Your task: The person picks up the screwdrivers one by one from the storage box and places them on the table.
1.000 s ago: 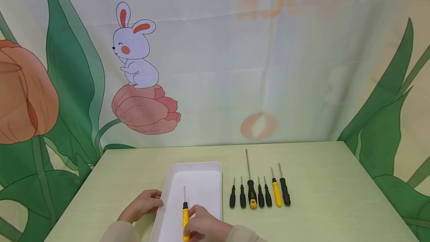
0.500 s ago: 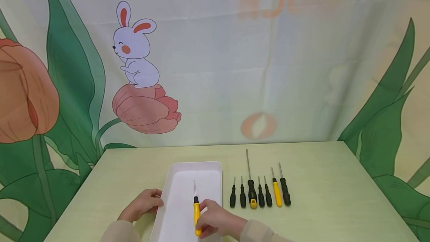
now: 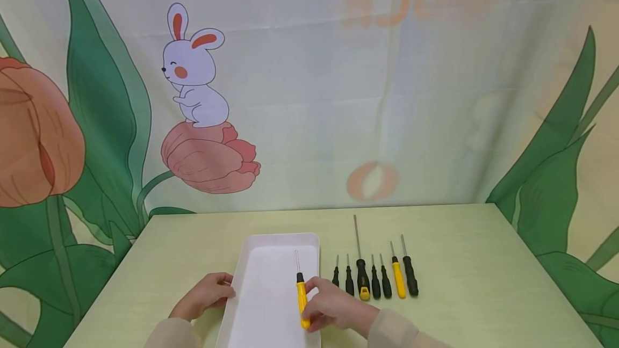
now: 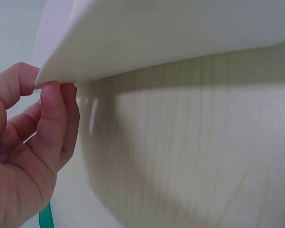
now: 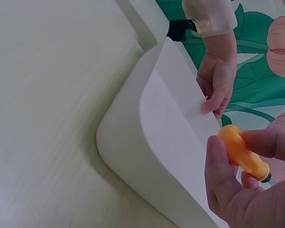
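Note:
A yellow screwdriver [image 3: 302,299] with a black collar is in my right hand [image 3: 336,305], pinched by the handle between thumb and fingers, with the shaft pointing away from me. It is over the right side of a white rectangular tray [image 3: 266,289]. My left hand [image 3: 205,295] holds the tray's left edge. In the left wrist view the thumb and fingers of that hand [image 4: 33,123] pinch the tray rim [image 4: 133,42]. The right wrist view has the yellow handle [image 5: 240,149] between fingers and thumb, the screwdriver's shaft mostly hidden.
Right of the tray several screwdrivers lie in a row: small black ones [image 3: 376,282], a long black-and-yellow one [image 3: 362,278], a yellow one [image 3: 398,281] and a larger black one [image 3: 410,278]. A printed curtain [image 3: 309,95] hangs behind the table [image 3: 483,283].
My right hand has moved right and a little away from me, carrying the yellow screwdriver from the tray's middle to its right side. My left hand has stayed on the tray edge.

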The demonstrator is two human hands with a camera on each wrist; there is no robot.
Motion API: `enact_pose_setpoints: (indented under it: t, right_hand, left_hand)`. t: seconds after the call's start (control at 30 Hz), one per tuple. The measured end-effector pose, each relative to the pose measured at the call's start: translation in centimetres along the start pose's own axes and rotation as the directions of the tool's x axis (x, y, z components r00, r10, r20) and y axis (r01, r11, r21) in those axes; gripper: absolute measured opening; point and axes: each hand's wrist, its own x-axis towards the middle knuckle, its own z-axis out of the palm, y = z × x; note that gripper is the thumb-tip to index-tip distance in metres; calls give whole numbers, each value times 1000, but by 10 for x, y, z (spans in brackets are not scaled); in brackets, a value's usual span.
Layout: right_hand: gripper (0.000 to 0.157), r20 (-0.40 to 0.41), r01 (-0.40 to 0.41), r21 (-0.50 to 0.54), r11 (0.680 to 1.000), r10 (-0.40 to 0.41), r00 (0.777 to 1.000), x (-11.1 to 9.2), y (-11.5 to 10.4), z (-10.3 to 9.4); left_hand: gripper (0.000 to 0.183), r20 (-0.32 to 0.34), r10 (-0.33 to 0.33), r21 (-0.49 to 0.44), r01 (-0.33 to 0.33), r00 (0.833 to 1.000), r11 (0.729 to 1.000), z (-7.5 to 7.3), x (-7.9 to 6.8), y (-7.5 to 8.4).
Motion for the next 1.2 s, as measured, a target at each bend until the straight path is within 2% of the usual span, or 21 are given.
enact_pose_setpoints:
  t: [0.3,0.63,1.2]
  right_hand:
    - [42,0,47,29,998,-47,999,-6,0,-23]
    - [45,-9,40,41,998,-40,999,-6,1,-52]
    - [46,-124,49,8,999,-48,991,-14,7,-93]
  left_hand:
    - [32,-41,-27,11,28,999,1000,2,0,1]
    - [33,-24,-11,21,11,1000,1000,1,1,1]
    - [35,18,-14,8,14,1000,1000,0,-1,3]
